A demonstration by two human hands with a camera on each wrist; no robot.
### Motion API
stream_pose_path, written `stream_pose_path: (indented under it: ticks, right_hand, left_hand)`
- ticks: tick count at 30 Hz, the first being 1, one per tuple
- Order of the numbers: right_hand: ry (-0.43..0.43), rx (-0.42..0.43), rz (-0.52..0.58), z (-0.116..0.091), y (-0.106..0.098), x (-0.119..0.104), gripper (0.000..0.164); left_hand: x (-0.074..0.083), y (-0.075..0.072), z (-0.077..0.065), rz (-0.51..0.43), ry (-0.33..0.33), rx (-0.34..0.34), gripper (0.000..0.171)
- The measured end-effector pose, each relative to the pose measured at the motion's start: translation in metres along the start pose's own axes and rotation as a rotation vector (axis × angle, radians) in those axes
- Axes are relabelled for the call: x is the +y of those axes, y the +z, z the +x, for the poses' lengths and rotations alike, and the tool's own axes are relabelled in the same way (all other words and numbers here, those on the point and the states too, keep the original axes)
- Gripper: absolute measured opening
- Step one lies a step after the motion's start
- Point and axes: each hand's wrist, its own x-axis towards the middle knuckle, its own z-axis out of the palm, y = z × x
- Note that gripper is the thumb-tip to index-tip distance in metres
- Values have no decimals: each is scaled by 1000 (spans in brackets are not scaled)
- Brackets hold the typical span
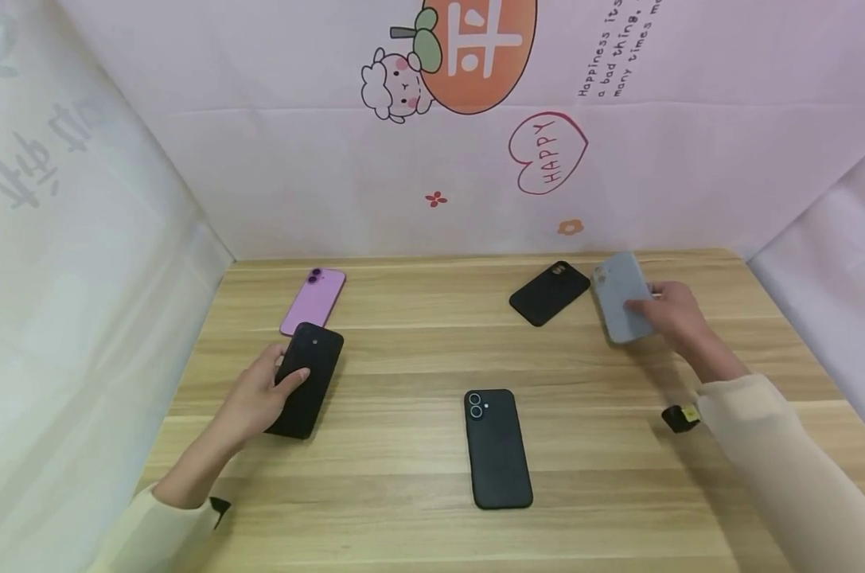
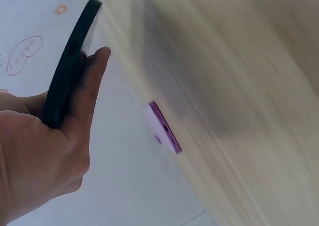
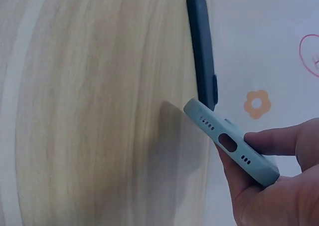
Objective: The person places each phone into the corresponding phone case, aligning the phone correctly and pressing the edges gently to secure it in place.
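Observation:
On the left of the head view, my left hand [image 1: 263,394] grips a black phone [image 1: 309,374] raised over the wood-grain table, thumb across its face. Edge-on, this dark phone [image 2: 70,69] sits between thumb and fingers in the left wrist view. At the back right, my right hand [image 1: 672,314] pinches a pale blue phone case [image 1: 621,298], tilted up, with its camera cutout at the upper left. The right wrist view shows the port opening and speaker holes along the end of the blue case [image 3: 227,140].
Just beyond the left hand lies a pink phone [image 1: 313,301]. A black phone case [image 1: 549,294] lies directly left of the blue one. Another black phone [image 1: 499,450] lies near the front middle of the table [image 1: 403,350]. Printed white cloth [image 1: 296,175] hangs along the back.

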Motion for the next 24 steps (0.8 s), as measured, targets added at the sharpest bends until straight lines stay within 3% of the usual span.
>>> stream_pose_path:
  ticks: [8, 17, 24]
  right_hand:
    - [-26, 3, 63, -12, 14, -19, 68]
    - [-85, -58, 176, -31, 33, -41, 64]
    - [-174, -123, 269, -54, 53, -69, 59]
  left_hand:
    - [20, 14, 7, -543, -88, -103, 43]
    - [42, 39, 18, -834, -133, -197, 57]
    - [58, 61, 26, -942, -111, -290, 51]
